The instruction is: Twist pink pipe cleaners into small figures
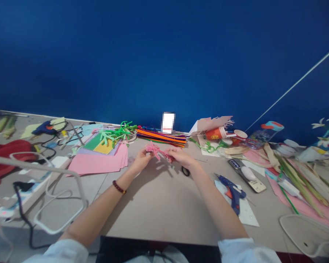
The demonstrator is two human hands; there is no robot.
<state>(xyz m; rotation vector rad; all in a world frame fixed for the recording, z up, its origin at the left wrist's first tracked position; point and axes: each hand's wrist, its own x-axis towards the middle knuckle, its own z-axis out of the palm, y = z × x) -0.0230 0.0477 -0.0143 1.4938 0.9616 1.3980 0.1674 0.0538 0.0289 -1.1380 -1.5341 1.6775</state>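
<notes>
Above the middle of the table, a twisted pink pipe cleaner (157,152) stretches between my two hands. My left hand (143,157) pinches its left end, where it is bunched up. At its right end my right hand (178,155) has its fingers closed on it, and the fingertips hide part of it. Something small and pale (171,166) shows just below the right fingertips, too blurred to name. Beyond the hands lies a bundle of striped orange, purple and black pipe cleaners (161,137). A dark ring-shaped thing (185,171) rests under my right wrist.
Pink paper sheets (98,162) and green pipe cleaners (116,134) lie to the left, near a power strip (38,188) with cables. On the right are a blue glue gun (233,191), a phone (245,173), paper cups (216,133) and dried husks (301,179). A blue wall (164,65) stands behind.
</notes>
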